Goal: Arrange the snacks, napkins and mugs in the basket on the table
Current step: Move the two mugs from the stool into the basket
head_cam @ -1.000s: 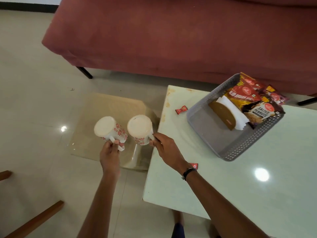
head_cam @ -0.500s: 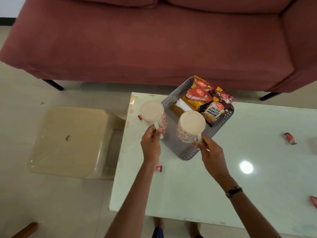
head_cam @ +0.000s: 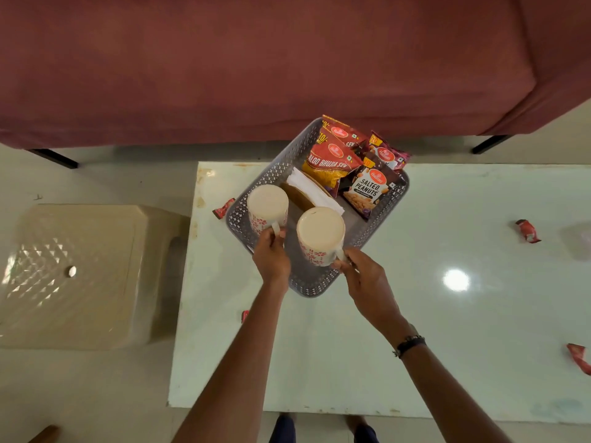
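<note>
Both hands are gripping mug handles, left hand [head_cam: 271, 255] and right hand [head_cam: 364, 276] holding each mug [head_cam: 268, 207] [head_cam: 320, 233] over the basket [head_cam: 315, 282] at mid-frame, risking them knocking together or crushing the napkins [head_cam: 311, 190].

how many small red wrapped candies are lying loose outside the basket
4: one small red wrapped candy beside the grey perforated basket's left wall, one partly hidden by the left forearm, two toward the table's right end. Others may be hidden.
</note>
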Available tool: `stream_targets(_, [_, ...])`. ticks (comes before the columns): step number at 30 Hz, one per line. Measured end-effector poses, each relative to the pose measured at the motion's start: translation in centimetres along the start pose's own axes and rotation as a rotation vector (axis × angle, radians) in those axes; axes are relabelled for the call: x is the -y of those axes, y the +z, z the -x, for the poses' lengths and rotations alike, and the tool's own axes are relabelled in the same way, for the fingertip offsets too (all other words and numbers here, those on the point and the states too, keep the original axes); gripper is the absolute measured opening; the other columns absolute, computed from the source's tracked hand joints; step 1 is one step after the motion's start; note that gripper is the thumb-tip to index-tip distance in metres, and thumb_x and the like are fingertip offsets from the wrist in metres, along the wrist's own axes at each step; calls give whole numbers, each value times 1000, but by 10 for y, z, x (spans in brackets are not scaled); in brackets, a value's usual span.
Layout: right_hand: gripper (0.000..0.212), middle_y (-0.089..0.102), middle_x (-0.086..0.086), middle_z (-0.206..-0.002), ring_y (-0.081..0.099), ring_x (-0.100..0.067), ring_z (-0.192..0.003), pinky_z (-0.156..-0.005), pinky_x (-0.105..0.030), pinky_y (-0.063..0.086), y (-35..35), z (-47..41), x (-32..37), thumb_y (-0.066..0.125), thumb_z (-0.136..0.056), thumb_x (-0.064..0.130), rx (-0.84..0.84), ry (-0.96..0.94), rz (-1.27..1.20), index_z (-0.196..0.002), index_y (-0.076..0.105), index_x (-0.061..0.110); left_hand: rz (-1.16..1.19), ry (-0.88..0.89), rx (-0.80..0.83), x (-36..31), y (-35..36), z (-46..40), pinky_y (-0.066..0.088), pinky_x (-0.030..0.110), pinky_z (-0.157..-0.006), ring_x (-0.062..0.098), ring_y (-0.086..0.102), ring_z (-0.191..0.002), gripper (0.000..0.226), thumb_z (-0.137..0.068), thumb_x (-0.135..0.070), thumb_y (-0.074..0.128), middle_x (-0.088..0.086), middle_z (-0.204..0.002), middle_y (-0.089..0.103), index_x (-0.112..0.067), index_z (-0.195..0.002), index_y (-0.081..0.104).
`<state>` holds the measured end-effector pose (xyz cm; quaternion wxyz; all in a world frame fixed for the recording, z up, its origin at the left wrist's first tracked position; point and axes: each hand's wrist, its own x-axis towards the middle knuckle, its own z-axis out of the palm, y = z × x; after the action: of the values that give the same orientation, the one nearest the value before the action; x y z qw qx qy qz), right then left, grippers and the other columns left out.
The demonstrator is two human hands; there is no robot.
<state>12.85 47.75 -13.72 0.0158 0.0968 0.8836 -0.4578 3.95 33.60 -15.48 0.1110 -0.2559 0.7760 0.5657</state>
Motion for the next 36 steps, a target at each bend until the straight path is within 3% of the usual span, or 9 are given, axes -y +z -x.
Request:
stream_targets(7, [12,54,4,-85,48,-3,-66,-56,-2,36,15,-10,9,50,-97,11,4,46,-11,-92,57,3,-103,-169,-29,-11,11,-8,44,38,-81,34,57,-108,23,-91,-5,46,18,-114,65,1,-110,59])
stream_targets(12, [16,62,-13,-94,46,-15,-75,-56,1,35,36,-17,16,48,-97,10,-8,77,9,-97,58,-3,-159,-181,17,-16,2,-10,46,40,-84,36,57,-111,24,-93,-10,45,17,-115,65,-1,-108,61])
stream_targets(16, [16,63,-19,-107,55,-21,-86,-59,-3,35,53,-19,14,46,-97,9,-8,144,43,-104,55,-3,-244,-142,47,-18,-10,-3,44,40,-87,34,55,-110,24,-91,-6,43,16,-116,64,-3,-107,60])
stream_targets(19, [18,64,-21,-112,61,-31,-97,-71,-22,51,55,-19,14,48,-96,7,3,127,78,-109,55,-3,-260,-107,83,-15,-17,3,45,42,-93,32,55,-113,28,-89,1,43,13,-119,63,-7,-110,59])
stream_targets(21, [17,64,-21,-110,62,-32,-98,-74,-31,54,56,-21,15,49,-95,6,33,139,133,-107,56,-4,-268,-86,100,-13,-19,4,45,42,-96,29,55,-114,29,-90,2,43,11,-121,63,-8,-113,58])
stream_targets(24, [19,63,-20,-109,61,-31,-96,-72,-28,49,59,-24,16,49,-96,9,65,216,224,-105,59,-4,-276,-74,113,-13,-20,6,45,44,-99,29,55,-115,29,-92,0,42,11,-123,62,-9,-115,57])
stream_targets(29, [27,67,-11,-105,55,-27,-104,-87,-36,46,56,-27,22,57,-91,26,22,177,512,-100,71,4,-345,-21,131,-10,-23,8,46,45,-96,33,56,-113,29,-92,-2,40,15,-122,62,-6,-116,57])
stream_targets(36, [25,66,-14,-113,63,-28,-102,-79,-35,54,42,-39,31,55,-92,17,200,397,461,-110,61,0,-379,48,137,-10,-22,17,46,45,-99,33,57,-115,29,-93,-4,44,16,-124,61,-3,-121,53])
